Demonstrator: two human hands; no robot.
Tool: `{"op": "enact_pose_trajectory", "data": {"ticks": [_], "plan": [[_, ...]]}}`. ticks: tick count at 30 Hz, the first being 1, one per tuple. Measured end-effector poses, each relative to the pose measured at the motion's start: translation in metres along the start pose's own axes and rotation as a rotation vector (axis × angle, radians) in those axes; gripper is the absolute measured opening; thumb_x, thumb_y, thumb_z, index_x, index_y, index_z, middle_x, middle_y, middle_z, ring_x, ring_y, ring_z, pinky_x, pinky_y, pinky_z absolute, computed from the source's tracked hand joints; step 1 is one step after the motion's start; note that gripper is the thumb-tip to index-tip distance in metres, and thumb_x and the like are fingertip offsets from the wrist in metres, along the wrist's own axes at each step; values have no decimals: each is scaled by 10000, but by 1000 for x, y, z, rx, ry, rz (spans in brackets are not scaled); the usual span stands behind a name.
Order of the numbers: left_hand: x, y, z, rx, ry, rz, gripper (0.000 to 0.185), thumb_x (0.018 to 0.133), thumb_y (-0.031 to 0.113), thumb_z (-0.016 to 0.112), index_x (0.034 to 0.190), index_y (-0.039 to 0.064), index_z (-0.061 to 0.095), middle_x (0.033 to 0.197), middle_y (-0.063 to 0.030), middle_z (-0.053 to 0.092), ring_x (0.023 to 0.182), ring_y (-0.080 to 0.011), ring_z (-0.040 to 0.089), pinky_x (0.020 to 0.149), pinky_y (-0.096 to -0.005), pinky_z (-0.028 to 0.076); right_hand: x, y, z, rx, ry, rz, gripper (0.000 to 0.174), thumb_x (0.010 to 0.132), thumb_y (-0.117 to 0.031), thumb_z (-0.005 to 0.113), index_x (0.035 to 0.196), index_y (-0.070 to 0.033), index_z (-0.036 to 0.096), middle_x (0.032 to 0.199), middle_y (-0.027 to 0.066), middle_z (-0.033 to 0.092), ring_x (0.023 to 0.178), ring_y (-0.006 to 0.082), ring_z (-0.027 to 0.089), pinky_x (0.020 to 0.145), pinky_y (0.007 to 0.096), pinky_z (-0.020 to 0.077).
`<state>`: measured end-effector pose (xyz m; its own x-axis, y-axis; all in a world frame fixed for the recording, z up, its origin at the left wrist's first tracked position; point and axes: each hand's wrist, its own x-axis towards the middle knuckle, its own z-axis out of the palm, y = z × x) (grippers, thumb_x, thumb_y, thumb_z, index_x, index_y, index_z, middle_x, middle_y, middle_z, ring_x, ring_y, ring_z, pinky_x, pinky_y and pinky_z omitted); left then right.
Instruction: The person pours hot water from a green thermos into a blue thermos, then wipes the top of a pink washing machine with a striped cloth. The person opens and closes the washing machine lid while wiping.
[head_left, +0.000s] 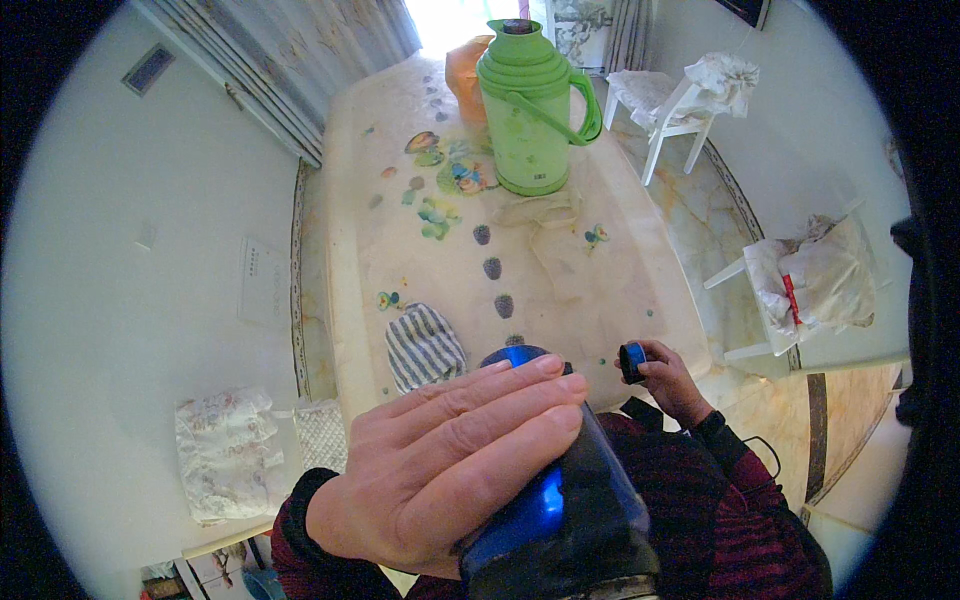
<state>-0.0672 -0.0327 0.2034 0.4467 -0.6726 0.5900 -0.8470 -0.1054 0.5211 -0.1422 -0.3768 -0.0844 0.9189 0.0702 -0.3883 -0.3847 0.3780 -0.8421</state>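
Observation:
My left hand (457, 450) is wrapped around a blue and black bottle (585, 495), held up very close to the camera. The bottle is tilted, with its base end over the table and a metallic ring at its near end, cut off by the picture's lower edge. My right hand (667, 375) grips a small round blue cap (634, 363), dark on its inside, above the table's near right corner. Just beyond my left hand lies a striped grey-and-white cloth item (424, 346) on the table.
A light tablecloth (442, 277) printed with fruit covers the long table. On it stand a green thermos jug (529, 127) with a handle and, behind that, an orange plastic bag (463, 75). White chairs with fabric covers (671, 90) (810, 285) stand to the right.

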Motion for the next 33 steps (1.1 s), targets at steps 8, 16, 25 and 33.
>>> {"op": "enact_pose_trajectory", "data": {"ticks": [8,16,25,33], "plan": [[11,4,0,76,43,-4,347,907,216,729,1134,-17,608,1042,-285,740,986,-429,748,854,-520,615,2,1,-4,8,-15,9,578,872,-243,721,1348,29,537,1261,169,646,1215,294,639,1004,424,525],[19,3,0,104,92,5,323,929,230,702,1125,-6,598,1040,-291,737,987,-444,744,858,-526,613,4,-2,-5,1,-13,13,582,879,-252,721,1353,27,531,1267,171,646,1218,295,638,1013,423,519],[16,-6,5,92,108,-6,364,891,205,751,1154,-2,607,1070,-260,738,1005,-409,745,874,-488,611,7,-5,-3,7,18,-7,499,886,-140,666,1328,53,538,1208,197,672,1152,294,664,1000,407,530],[-28,-42,14,-316,25,-297,745,734,249,877,1377,40,562,1321,-183,677,1184,-331,687,994,-402,543,12,-46,7,-223,-7,-100,587,848,-200,720,1365,14,542,1221,171,685,1130,254,672,943,381,552]]}}
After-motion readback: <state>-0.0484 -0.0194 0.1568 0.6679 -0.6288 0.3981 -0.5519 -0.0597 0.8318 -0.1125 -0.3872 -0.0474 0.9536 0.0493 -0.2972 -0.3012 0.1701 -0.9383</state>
